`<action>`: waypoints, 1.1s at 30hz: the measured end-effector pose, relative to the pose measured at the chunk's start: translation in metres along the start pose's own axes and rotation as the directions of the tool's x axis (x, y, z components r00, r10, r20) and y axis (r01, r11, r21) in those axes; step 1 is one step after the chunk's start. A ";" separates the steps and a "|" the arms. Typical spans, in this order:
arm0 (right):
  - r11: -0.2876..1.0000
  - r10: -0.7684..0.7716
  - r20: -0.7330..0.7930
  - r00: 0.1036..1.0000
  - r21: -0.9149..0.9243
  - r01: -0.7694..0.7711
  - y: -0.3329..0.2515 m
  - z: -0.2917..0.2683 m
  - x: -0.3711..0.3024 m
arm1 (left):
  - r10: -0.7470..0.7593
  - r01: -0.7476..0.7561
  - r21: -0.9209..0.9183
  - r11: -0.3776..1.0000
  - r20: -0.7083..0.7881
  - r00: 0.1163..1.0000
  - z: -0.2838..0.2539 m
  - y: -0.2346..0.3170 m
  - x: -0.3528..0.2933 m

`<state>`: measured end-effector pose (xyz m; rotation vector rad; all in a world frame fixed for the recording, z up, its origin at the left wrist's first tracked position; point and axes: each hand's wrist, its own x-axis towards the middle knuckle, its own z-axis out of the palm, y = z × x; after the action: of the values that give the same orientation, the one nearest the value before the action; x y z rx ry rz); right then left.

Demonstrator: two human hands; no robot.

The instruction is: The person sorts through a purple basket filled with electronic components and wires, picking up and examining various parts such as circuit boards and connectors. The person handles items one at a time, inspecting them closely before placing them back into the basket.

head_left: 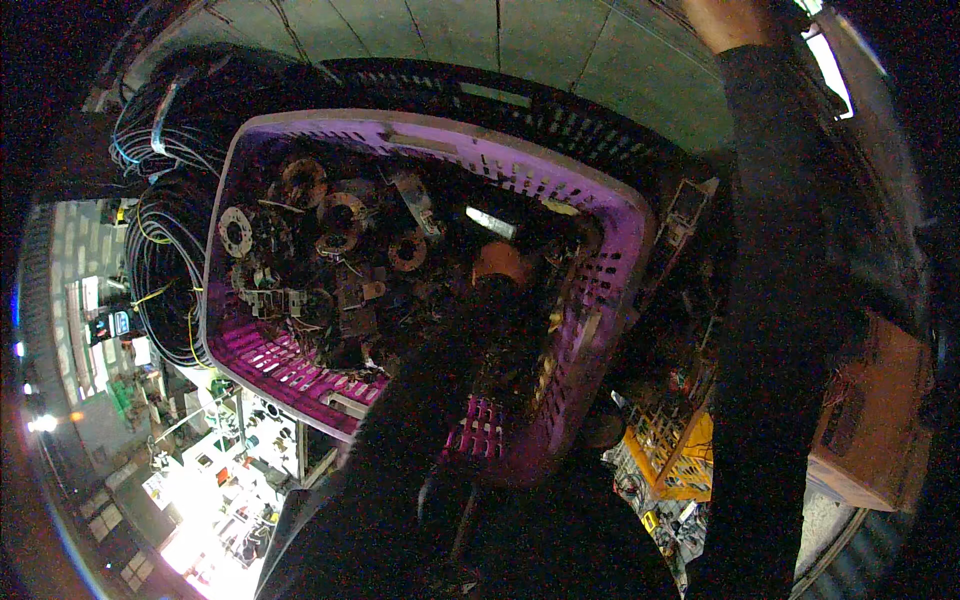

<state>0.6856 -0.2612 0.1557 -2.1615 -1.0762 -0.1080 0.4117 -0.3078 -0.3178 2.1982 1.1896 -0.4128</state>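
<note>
Left hand down in the purple basket, right hand up at the top edge

In the head view, your left arm runs up from the lower edge and over the near side of the purple basket (612, 200), with your left hand (503, 262) low among the dark contents. Its fingers are lost in shadow, so how far they are spread, and whether they have hold of anything, you cannot tell from here. A bright oblong piece (490, 222) lies just beyond that hand; contact between them cannot be made out. To the hand's left the metal parts (365, 290) lie in a jumble inside the basket: a pale ring (235, 231) by the left wall, a rusty ring (303, 182) toward the far left corner, and a long bracket (412, 200) near the far side.

Your right arm rises along the right, and your right hand (730, 22) is cut off by the upper edge, near the grey-green panels (560, 40); its grip cannot be told either. Coiled cables (172, 275) hang left of the basket, while a yellow crate (680, 460) and a cardboard box (870, 420) sit to the right
</note>
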 end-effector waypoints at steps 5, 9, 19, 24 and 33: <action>0.998 0.013 -0.138 0.990 -0.060 -0.021 -0.001 0.012 -0.003 | 0.070 -0.067 0.351 0.934 0.005 0.998 0.058 0.014 0.025; 0.999 0.013 -0.109 0.994 -0.048 -0.018 -0.011 0.001 -0.010 | -0.259 0.282 0.174 0.943 -0.147 0.955 0.042 0.025 0.007; 0.999 -0.017 -0.146 0.989 -0.043 0.011 -0.009 0.009 -0.011 | -0.073 0.080 -0.240 0.968 0.036 0.997 -0.013 -0.039 -0.037; 0.999 0.006 -0.047 0.999 -0.032 -0.008 0.004 0.004 -0.002 | 0.356 -0.379 -0.056 0.924 -0.240 0.903 -0.034 -0.045 -0.097; 0.995 -0.053 -0.161 0.985 -0.094 0.038 0.017 0.020 0.017 | 0.325 -0.276 -0.573 0.772 -0.018 0.946 -0.079 -0.039 -0.129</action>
<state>0.7044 -0.2446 0.1371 -2.1660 -1.0441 -0.3558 0.3070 -0.3254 -0.2029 1.7698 0.7576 0.0023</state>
